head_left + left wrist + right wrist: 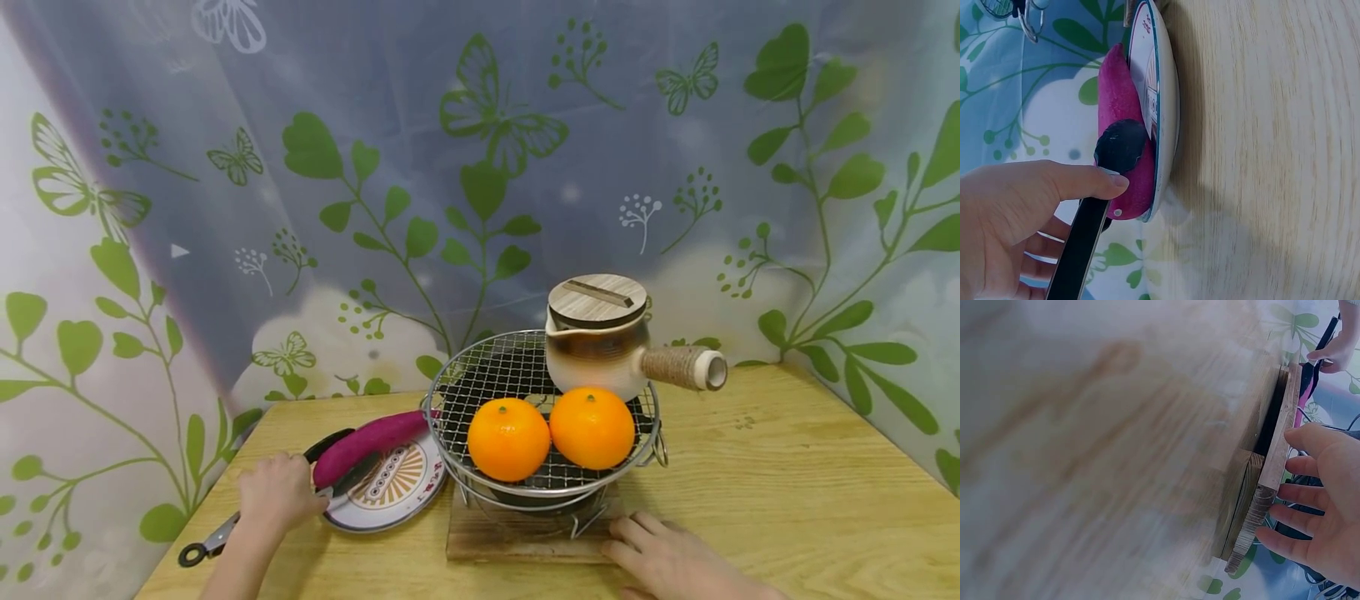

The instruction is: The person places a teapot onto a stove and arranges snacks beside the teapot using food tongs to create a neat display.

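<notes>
My left hand [279, 493] grips a pair of kitchen tongs [1077, 250], its thumb pressed on the upper arm. The black tongs' heads lie on either side of a purple sweet potato [375, 442]. That sweet potato rests on a patterned plate [1169, 125], its narrow end toward the grill. My right hand [667, 557] is at the front right corner of a wooden board [517, 537], fingers extended. In the right wrist view its fingertips [1297, 436] are at the board's edge; contact is hard to tell.
On the board stands a round stove with a wire grill [495, 367]. Two oranges, a left orange [508, 440] and a right orange [592, 428], sit on the grill. Behind them is a clay teapot [600, 358] with a wooden lid, its wrapped handle jutting right. A printed curtain [390, 100] hangs behind the table.
</notes>
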`<action>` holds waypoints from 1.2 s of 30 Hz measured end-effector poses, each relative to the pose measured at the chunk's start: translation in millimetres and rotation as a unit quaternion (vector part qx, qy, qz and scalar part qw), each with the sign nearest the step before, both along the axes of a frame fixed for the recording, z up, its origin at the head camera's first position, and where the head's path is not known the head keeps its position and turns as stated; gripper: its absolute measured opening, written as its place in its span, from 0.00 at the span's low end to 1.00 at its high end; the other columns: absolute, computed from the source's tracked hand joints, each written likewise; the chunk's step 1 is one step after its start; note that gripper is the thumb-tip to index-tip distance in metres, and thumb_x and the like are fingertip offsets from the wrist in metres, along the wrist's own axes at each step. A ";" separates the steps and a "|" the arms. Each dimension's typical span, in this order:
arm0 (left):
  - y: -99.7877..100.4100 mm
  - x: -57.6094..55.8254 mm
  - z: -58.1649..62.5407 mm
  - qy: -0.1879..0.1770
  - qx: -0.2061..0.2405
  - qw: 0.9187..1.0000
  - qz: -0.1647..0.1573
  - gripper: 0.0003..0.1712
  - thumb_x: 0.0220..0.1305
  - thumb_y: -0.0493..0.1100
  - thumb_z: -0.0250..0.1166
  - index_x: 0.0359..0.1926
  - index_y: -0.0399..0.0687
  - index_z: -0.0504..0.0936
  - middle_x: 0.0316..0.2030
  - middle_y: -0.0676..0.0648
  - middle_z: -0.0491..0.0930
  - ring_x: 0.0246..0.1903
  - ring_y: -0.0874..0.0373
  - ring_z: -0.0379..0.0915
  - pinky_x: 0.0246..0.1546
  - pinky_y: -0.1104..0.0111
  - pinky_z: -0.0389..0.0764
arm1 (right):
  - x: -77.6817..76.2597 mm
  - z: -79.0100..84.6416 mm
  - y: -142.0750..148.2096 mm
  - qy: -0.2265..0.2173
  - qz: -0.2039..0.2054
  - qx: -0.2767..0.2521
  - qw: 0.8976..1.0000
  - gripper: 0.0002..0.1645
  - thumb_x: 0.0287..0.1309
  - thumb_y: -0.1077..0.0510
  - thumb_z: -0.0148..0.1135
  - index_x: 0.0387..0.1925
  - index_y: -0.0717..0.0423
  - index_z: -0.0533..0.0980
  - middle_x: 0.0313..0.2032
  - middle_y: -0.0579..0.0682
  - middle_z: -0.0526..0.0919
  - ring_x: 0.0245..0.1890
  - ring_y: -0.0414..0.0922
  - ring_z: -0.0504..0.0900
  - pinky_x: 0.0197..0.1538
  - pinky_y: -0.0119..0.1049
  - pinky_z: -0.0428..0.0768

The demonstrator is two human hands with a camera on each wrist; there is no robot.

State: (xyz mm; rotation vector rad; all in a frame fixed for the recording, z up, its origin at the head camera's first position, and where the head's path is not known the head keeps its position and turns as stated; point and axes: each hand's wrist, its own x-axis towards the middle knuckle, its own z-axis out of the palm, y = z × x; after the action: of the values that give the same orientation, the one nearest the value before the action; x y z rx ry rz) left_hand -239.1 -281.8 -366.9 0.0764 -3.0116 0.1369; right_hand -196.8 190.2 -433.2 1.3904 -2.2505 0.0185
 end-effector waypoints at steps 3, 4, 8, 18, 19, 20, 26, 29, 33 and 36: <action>-0.2 0.5 -2.3 0.000 -0.004 1.000 -0.001 0.25 0.39 0.57 0.72 0.24 0.40 0.75 0.26 0.41 0.73 0.32 0.38 0.72 0.29 0.42 0.70 | -0.3 -0.4 0.3 -0.006 0.003 0.001 1.000 0.23 0.45 0.46 0.67 0.43 0.51 0.75 0.41 0.50 0.74 0.37 0.44 0.71 0.30 0.32 0.75; -0.2 0.7 -2.9 0.000 -0.005 1.000 -0.002 0.25 0.40 0.57 0.71 0.24 0.40 0.75 0.25 0.41 0.72 0.32 0.38 0.72 0.29 0.42 0.70 | -0.5 -0.5 0.4 -0.007 0.004 0.002 1.000 0.23 0.45 0.46 0.67 0.42 0.51 0.75 0.41 0.50 0.74 0.37 0.44 0.71 0.30 0.32 0.75; -1.0 0.9 -3.4 -0.013 0.002 1.000 0.002 0.24 0.42 0.56 0.71 0.25 0.39 0.76 0.26 0.41 0.73 0.33 0.37 0.72 0.28 0.42 0.71 | -0.7 0.3 -0.4 -0.005 0.005 0.003 1.000 0.24 0.45 0.45 0.67 0.43 0.51 0.75 0.41 0.50 0.74 0.37 0.45 0.72 0.31 0.33 0.75; -1.4 2.1 -0.4 -0.006 0.016 1.000 0.007 0.26 0.42 0.56 0.71 0.29 0.36 0.78 0.28 0.39 0.74 0.35 0.36 0.72 0.28 0.39 0.70 | -1.0 3.5 -3.8 0.028 0.013 -0.014 0.999 0.26 0.38 0.46 0.70 0.41 0.51 0.75 0.40 0.49 0.74 0.36 0.44 0.72 0.31 0.33 0.75; -1.5 2.2 -1.1 -0.006 0.014 1.000 0.007 0.27 0.42 0.57 0.71 0.29 0.36 0.78 0.28 0.39 0.74 0.36 0.36 0.72 0.29 0.39 0.70 | -1.1 3.5 -3.6 0.026 0.013 -0.014 0.999 0.26 0.38 0.46 0.71 0.41 0.51 0.75 0.40 0.49 0.74 0.36 0.44 0.72 0.31 0.33 0.75; -1.5 2.5 -1.7 -0.006 0.013 1.000 0.009 0.27 0.42 0.57 0.71 0.30 0.36 0.78 0.28 0.39 0.74 0.36 0.36 0.72 0.29 0.39 0.70 | -1.3 3.4 -3.3 0.023 0.013 -0.011 1.000 0.26 0.39 0.46 0.70 0.41 0.51 0.75 0.40 0.49 0.74 0.36 0.44 0.72 0.31 0.33 0.75; -3.2 5.7 -2.9 -0.006 0.024 0.999 0.021 0.30 0.45 0.56 0.70 0.35 0.30 0.77 0.32 0.35 0.74 0.39 0.34 0.71 0.31 0.39 0.70 | -0.7 2.2 -1.9 0.012 0.011 -0.003 1.000 0.25 0.42 0.45 0.69 0.42 0.51 0.75 0.41 0.50 0.74 0.37 0.45 0.72 0.31 0.33 0.75; -3.7 7.5 1.1 -0.001 0.034 0.999 0.026 0.31 0.46 0.56 0.69 0.35 0.29 0.76 0.33 0.33 0.74 0.39 0.33 0.70 0.31 0.39 0.70 | -0.4 1.7 -1.5 0.009 0.010 -0.003 1.000 0.25 0.42 0.45 0.69 0.42 0.51 0.75 0.41 0.50 0.74 0.37 0.44 0.72 0.31 0.34 0.75; -3.9 9.8 7.8 0.006 0.042 0.999 0.029 0.32 0.46 0.57 0.69 0.36 0.29 0.76 0.35 0.32 0.74 0.41 0.33 0.70 0.33 0.38 0.69 | -1.2 1.1 -0.3 0.000 0.008 -0.002 1.000 0.24 0.43 0.45 0.68 0.42 0.51 0.75 0.41 0.49 0.74 0.36 0.44 0.71 0.30 0.33 0.75; -2.9 11.8 12.3 0.015 0.045 0.998 0.030 0.34 0.45 0.58 0.70 0.36 0.28 0.75 0.35 0.32 0.74 0.41 0.33 0.69 0.33 0.37 0.68 | -0.9 0.7 -0.2 -0.002 0.006 -0.001 1.000 0.24 0.44 0.45 0.68 0.42 0.51 0.75 0.41 0.49 0.74 0.36 0.44 0.71 0.30 0.33 0.75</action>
State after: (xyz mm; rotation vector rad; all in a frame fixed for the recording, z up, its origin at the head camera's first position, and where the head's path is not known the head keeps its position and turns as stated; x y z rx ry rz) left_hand -227.3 -284.7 -354.6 0.1768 -2.9866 0.0049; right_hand -197.7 190.0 -432.5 1.4043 -2.2446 0.0288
